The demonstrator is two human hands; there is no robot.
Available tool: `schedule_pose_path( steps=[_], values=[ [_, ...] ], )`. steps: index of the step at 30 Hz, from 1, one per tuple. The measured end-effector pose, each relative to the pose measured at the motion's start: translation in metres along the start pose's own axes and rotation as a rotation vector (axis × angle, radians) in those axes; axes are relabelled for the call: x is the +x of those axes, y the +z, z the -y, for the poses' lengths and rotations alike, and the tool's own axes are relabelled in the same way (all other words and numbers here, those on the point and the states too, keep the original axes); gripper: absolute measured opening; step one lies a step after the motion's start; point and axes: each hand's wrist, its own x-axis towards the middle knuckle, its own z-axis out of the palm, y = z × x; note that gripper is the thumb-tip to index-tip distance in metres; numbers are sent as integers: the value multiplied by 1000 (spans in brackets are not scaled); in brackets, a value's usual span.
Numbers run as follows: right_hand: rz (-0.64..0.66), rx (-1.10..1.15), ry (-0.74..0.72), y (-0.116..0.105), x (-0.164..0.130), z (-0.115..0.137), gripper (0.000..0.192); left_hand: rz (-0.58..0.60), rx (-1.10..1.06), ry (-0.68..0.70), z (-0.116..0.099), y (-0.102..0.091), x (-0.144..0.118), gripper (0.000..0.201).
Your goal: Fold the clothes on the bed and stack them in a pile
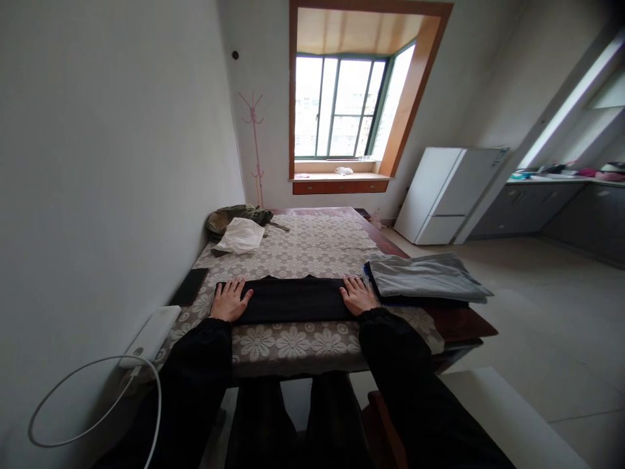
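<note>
A black cloth (293, 299), folded into a long narrow band, lies across the lower middle of the frame on the near part of the table (463, 322). The left hand (229, 300) lies flat on its left end, fingers spread and pointing away, gripping nothing; the right hand (359, 295) lies the same way on its right end, palm down and open. The cloth looks soft and light, limp rather than stiff, and matte enough that it should not slip on the cover beneath; nothing about it seems fragile. Being a folded band, it would likely sag in the middle if lifted from one point, so the two ends, where the hands already rest, look like the sound places to take hold, or the folded long edges. The table is covered with a lace tablecloth (312, 251) in a flower pattern, textured, probably giving some grip. Just right of the right hand, at the table's right edge, sits a stack of folded grey clothes (424, 277) over something dark blue. A flat black thing (189, 286) and a white power bank (152, 335) with a looping white cable (88, 404) lie at lower left by the wall. Farther up the table are a white bag (241, 236) and a green bundle (237, 213). Beyond stand a pink coat rack (254, 146), a window (342, 107), a white fridge (452, 192) and a counter (561, 179) at upper right.
</note>
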Motion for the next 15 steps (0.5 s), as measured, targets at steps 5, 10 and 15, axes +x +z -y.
schedule_pose_path(
  steps=[5,10,15],
  values=[
    [14,-1,8,0,0,-4,62,-19,-2,6,-2,1,-1,72],
    [-2,11,5,3,1,-2,62,-38,2,4,-2,3,-2,70],
    [-9,6,1,4,0,-3,61,-44,-1,7,-2,3,-1,69]
  ],
)
